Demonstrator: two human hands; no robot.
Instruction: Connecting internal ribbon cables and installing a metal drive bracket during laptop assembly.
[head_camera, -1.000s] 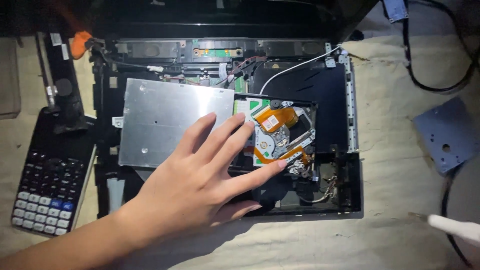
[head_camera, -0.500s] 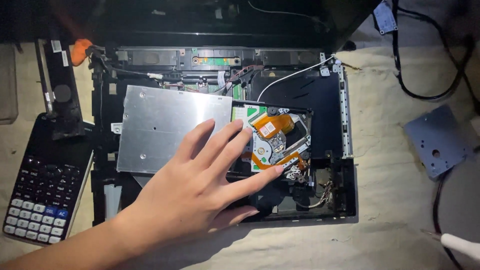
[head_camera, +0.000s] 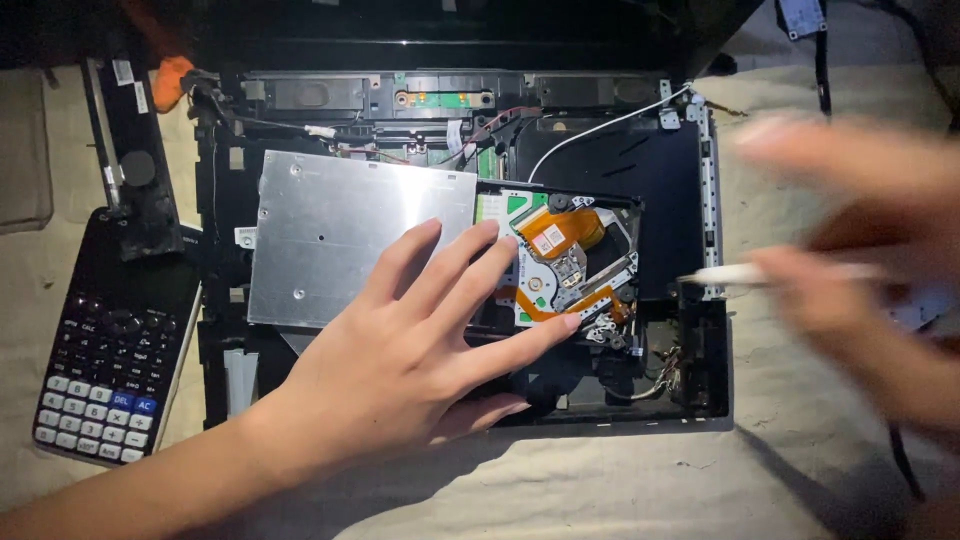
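The laptop (head_camera: 470, 250) lies open on the cloth-covered table (head_camera: 800, 470) with its top cover and keyboard already off, so the bare black frame, the speakers along the back edge and loose wires all show. The disc drive (head_camera: 420, 240) still sits in the middle of the frame: its silver metal lid covers the left part, while on the right its insides are exposed, with an orange ribbon cable (head_camera: 565, 235) and a small green board. So the stripping looks well advanced, though the drive itself, the wiring and the small board at the back remain in place. The left hand (head_camera: 400, 370) lies flat on the drive with its fingers (head_camera: 470, 270) spread apart, gripping nothing; the fingertips rest at the seam between the silver lid and the exposed mechanism, the longest one touching the lower edge of the open part. The right hand (head_camera: 860, 260) is badly blurred at the right edge; it seems to be closed around a thin white tool (head_camera: 740, 273) whose tip points toward the drive's right side, just beside the frame. A black calculator (head_camera: 115, 350) lies left of the laptop.
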